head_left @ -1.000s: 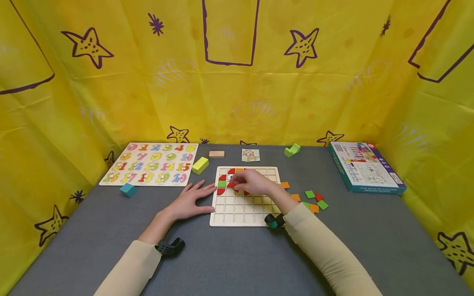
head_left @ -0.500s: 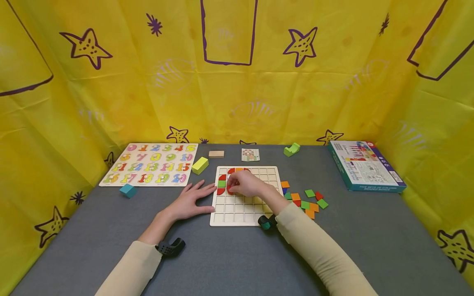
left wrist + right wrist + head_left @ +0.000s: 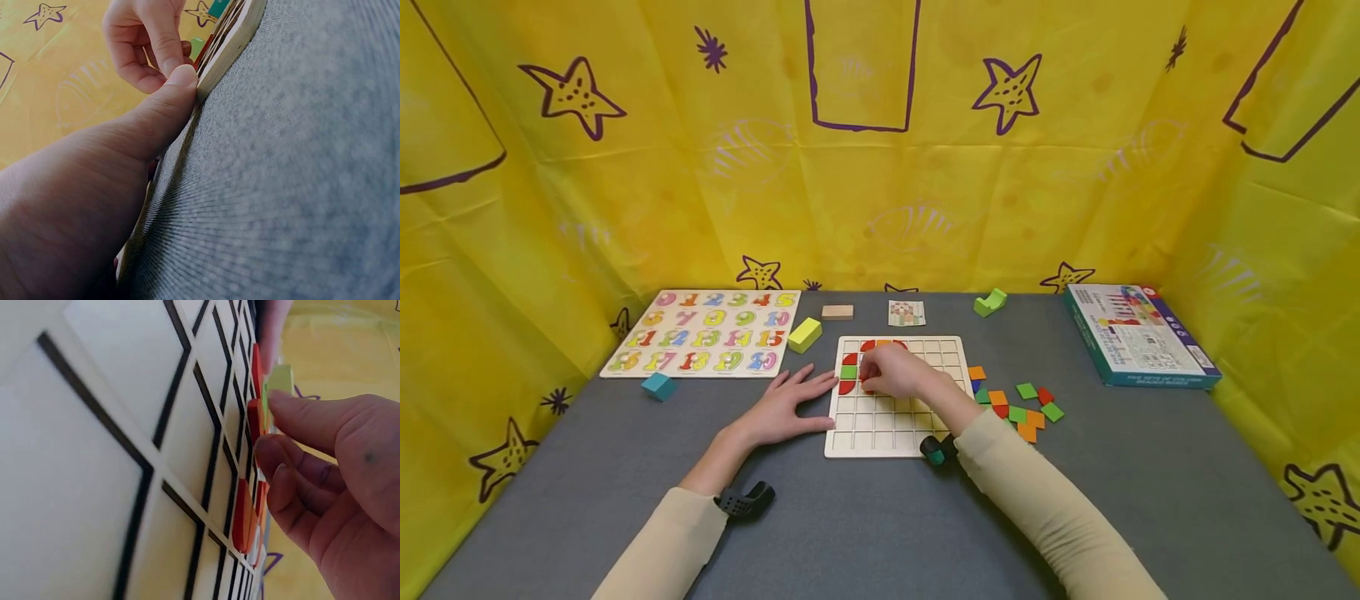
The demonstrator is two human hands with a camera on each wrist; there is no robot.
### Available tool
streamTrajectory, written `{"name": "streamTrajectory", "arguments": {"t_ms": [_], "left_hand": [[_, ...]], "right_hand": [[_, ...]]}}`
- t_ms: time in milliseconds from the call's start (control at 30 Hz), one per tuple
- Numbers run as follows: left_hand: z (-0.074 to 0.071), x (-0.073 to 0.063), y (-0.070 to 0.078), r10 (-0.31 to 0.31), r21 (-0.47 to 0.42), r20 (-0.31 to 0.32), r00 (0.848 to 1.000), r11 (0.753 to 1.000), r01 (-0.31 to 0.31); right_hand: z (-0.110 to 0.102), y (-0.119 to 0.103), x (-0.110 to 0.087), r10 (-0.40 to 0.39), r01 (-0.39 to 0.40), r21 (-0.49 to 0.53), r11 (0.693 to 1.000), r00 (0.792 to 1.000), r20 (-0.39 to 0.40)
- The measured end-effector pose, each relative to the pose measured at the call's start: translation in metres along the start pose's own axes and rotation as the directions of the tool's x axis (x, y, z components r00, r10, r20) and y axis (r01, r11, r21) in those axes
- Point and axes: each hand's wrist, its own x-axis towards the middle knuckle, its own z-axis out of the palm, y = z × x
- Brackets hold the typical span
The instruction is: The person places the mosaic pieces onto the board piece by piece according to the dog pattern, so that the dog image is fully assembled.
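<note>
The wooden grid board (image 3: 880,429) lies in the middle of the table, with red, green and orange tiles in its upper left cells. My left hand (image 3: 786,412) rests at its left edge with fingers spread; in the left wrist view the thumb (image 3: 156,115) touches the board's side. Over the tiled part, my right hand (image 3: 898,372) has curled fingers at a red rounded tile. In the right wrist view that red tile (image 3: 253,419) sits between thumb and fingertips, close against the board. The hand hides several cells from the head view.
Loose tiles (image 3: 1017,414) lie right of the board. Behind it are a small pattern card (image 3: 907,313), a pinkish wooden block (image 3: 837,312) and a green curved block (image 3: 990,302). A number puzzle (image 3: 703,333), yellow block (image 3: 805,335) and blue block (image 3: 658,386) stand left, a box (image 3: 1142,336) right.
My right hand has moved slightly left and down with the red tile, bringing it against the board. My left hand stays at the board's edge.
</note>
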Motion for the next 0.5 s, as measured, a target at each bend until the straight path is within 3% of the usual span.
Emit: {"name": "streamTrajectory", "arguments": {"t_ms": [500], "left_hand": [[0.0004, 0.001, -0.0009, -0.002, 0.008, 0.0, 1.0, 1.0, 0.002]], "right_hand": [[0.0035, -0.0019, 0.0, -0.006, 0.007, -0.037, 0.999, 1.0, 0.005]]}}
